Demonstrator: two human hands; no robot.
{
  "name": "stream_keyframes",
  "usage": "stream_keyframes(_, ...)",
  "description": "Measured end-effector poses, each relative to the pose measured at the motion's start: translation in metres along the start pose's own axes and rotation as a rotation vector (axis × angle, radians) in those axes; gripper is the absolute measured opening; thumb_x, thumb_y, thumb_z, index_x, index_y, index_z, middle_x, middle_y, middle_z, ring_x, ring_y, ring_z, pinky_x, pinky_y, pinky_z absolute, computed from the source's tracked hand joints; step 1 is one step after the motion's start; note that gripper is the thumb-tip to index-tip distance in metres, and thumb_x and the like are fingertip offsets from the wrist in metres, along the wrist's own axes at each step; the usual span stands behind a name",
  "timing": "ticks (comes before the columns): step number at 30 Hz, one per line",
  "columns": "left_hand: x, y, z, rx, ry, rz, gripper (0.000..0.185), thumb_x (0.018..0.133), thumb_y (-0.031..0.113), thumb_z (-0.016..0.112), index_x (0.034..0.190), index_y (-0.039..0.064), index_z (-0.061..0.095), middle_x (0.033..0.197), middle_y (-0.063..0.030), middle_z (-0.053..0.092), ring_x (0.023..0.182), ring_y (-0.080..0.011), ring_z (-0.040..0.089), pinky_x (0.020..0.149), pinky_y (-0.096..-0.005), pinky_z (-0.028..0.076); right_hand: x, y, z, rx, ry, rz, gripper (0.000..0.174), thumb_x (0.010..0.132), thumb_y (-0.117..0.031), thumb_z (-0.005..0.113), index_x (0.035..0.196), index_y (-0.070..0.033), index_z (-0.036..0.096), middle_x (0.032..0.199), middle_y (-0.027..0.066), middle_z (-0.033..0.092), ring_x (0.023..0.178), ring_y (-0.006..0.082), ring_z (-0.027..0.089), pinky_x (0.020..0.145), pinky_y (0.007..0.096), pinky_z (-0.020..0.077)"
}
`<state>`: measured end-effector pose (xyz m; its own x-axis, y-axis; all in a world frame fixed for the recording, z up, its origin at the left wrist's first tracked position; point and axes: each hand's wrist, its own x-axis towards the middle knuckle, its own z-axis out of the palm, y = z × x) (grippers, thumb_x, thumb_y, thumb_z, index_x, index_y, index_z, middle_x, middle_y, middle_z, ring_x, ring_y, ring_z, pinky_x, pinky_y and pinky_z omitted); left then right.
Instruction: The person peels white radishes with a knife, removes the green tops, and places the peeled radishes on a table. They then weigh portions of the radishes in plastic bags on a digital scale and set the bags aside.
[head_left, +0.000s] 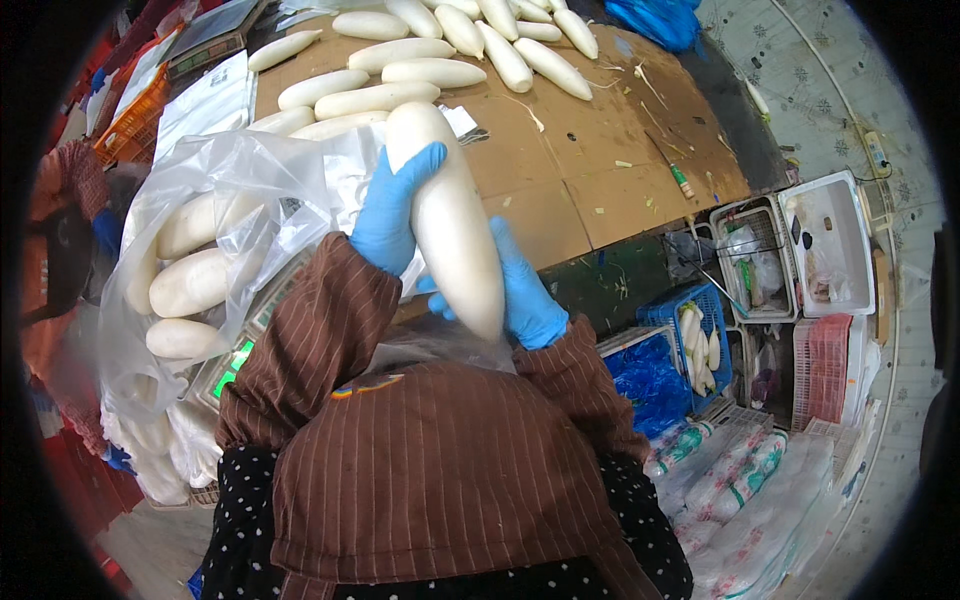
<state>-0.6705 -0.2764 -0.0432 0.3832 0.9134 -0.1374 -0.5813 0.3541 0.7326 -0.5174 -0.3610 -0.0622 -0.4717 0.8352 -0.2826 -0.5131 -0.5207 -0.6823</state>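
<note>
A large peeled-looking white daikon radish (457, 225) is held tilted in front of my chest. My left hand (394, 206), in a blue glove, grips its upper left side with the thumb across it. My right hand (525, 289), also blue-gloved, supports the lower right side, its fingers passing behind the daikon. To the left, a clear plastic bag (292, 176) holds several daikons (191, 283) and sits on a scale (244, 356) with lit green digits. Beyond my hands, more daikons (435, 71) lie on a cardboard-covered table (540, 180).
A green-handled knife (679, 180) rests near the table's right edge. At right stand a blue crate (705, 352) of small radishes, a white foam box (832, 240) and wrapped plastic rolls (742, 480). Flat white bags (206, 105) and an orange basket (135, 116) are at upper left. Another person's sleeve (79, 176) shows at left.
</note>
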Motion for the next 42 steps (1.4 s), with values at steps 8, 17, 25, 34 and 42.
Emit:
stream_keyframes(8, 0.021, -0.006, -0.006, 0.114, 0.259, 0.242, 0.063, 0.09, 0.038, 0.065, 0.136, 0.005, 0.038, 0.121, -0.0119, 0.052, 0.107, -0.0216, 0.054, 0.091, -0.0355, 0.049, 0.003, 0.001, 0.004, -0.994, 0.189, -0.639, 0.083, 0.091, -0.027, 0.064, 0.152, -0.006, 0.013, 0.146, 0.0185, 0.036, 0.12, 0.0234, 0.052, 0.09, 0.0303, 0.0503)
stream_keyframes(17, 0.03, -0.004, -0.028, -0.119, 0.271, 0.081, 0.051, 0.093, 0.049, 0.057, 0.118, 0.005, 0.057, 0.105, -0.0108, 0.065, 0.095, -0.0212, 0.063, 0.086, -0.0352, 0.052, 0.009, -0.004, 0.005, -0.086, -0.02, -0.196, 0.076, 0.097, -0.064, 0.021, 0.141, -0.004, 0.037, 0.115, 0.019, 0.062, 0.082, 0.0212, 0.067, 0.058, 0.0284, 0.0569)
stream_keyframes(25, 0.037, -0.009, -0.034, 0.003, 0.288, 0.167, 0.059, 0.096, 0.047, 0.051, 0.135, 0.005, 0.04, 0.121, -0.0128, 0.054, 0.108, -0.0234, 0.055, 0.095, -0.0371, 0.048, 0.009, -0.009, 0.009, -0.159, 0.053, -0.179, 0.074, 0.097, -0.062, 0.029, 0.142, -0.003, 0.036, 0.123, 0.0187, 0.058, 0.094, 0.0243, 0.066, 0.066, 0.0307, 0.0584)
stream_keyframes(34, 0.029, -0.006, -0.024, 0.148, 0.282, 0.253, 0.05, 0.1, 0.039, 0.048, 0.138, 0.008, 0.043, 0.125, -0.0048, 0.056, 0.11, -0.0189, 0.055, 0.092, -0.035, 0.046, 0.017, -0.004, -0.036, -0.062, -0.011, -0.144, 0.082, 0.093, -0.066, 0.036, 0.145, -0.003, 0.032, 0.13, 0.023, 0.054, 0.077, 0.0184, 0.063, 0.051, 0.0209, 0.0497)
stream_keyframes(42, -0.04, -0.047, -0.046, 0.322, 0.118, -0.198, 0.052, 0.095, 0.017, 0.058, 0.142, 0.004, 0.038, 0.129, -0.0105, 0.052, 0.111, -0.0207, 0.055, 0.096, -0.0314, 0.047, 0.038, -0.017, -0.082, -0.046, 0.196, -0.034, 0.069, 0.093, -0.055, 0.051, 0.135, -0.001, 0.043, 0.114, 0.0187, 0.06, 0.069, 0.0169, 0.062, 0.05, 0.0248, 0.0494)
